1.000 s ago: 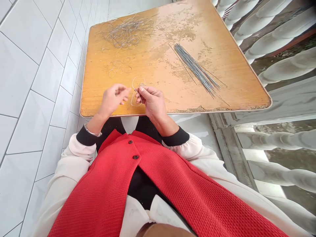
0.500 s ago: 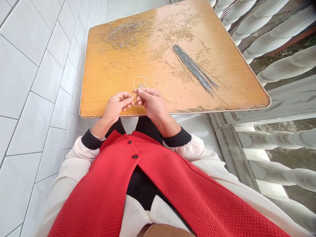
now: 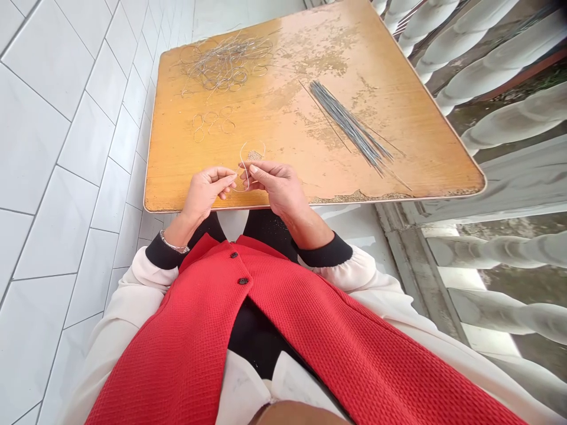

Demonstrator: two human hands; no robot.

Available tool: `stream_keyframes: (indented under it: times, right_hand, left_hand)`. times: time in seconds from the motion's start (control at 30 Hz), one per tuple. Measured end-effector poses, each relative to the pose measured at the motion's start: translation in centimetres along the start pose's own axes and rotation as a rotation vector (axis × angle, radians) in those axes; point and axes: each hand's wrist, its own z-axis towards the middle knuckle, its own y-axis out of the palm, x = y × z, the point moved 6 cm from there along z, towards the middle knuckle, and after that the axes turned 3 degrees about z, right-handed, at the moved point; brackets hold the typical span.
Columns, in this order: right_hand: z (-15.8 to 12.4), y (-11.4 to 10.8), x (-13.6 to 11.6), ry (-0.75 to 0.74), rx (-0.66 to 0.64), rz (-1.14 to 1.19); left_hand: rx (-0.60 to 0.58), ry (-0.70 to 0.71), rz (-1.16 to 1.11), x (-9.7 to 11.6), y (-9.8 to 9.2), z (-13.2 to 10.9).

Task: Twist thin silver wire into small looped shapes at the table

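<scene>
A thin curved wire [image 3: 241,154] is pinched between my two hands, above the near edge of the wooden table [image 3: 274,124]. My left hand [image 3: 206,189] has thumb and forefinger closed on the wire's lower end. My right hand [image 3: 283,184] grips the wire's middle between thumb and fingers. Its upper part bends in an open arc beyond my fingertips, and a lower curve hangs between the hands. Just past them, several bent wire rings [image 3: 212,123] lie flat on the tabletop.
A tangled heap of bent wires [image 3: 230,59] covers the table's far left. To the right lies a bundle of straight grey wires [image 3: 348,124], with a few loose ones beside it. A tiled wall [image 3: 66,141] runs along the left, a white balustrade [image 3: 496,82] along the right.
The wire's upper loop, nearly a closed circle before, is now a more open curve. My right hand has shifted slightly right, and my left hand slightly left, widening the gap between them.
</scene>
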Motion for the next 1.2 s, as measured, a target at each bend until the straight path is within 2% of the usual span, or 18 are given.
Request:
stream_keyframes:
  times: [0.17,0.33,0.6,0.73,0.83,1.0,1.13,1.2]
  right_hand:
    - [-0.5,-0.3,0.3,-0.010,0.037,0.016]
    - [-0.3,0.1,0.9,-0.049,0.031,0.031]
    - [0.0,0.0,1.7,0.046,0.014,0.053]
    - [0.2,0.0,1.3,0.008,0.041,0.033]
    - [0.1,0.2,1.2,0.013,0.033,-0.014]
    - [-0.3,0.6,1.0,0.086,-0.025,-0.057]
    - [-0.6,0.5,0.5,0.120,-0.100,-0.065]
    - [-0.5,-0.2,-0.1,0.081,-0.082,-0.088]
  left_hand:
    - [0.022,-0.010,-0.022,-0.8,0.4,-0.2]
    - [-0.005,0.013,-0.028,-1.4,0.8,-0.3]
    - [0.001,-0.005,0.014,-1.7,0.3,-0.6]
    - [0.046,0.040,-0.007,-1.2,-0.3,-0.5]
    - [0.026,0.071,0.039,-0.6,0.0,-0.3]
    - [0.032,0.096,0.025,-0.1,0.5,-0.1]
    - [0.020,0.076,0.005,0.1,0.2,0.0]
    - [0.014,0.045,0.001,0.1,-0.2,-0.1]
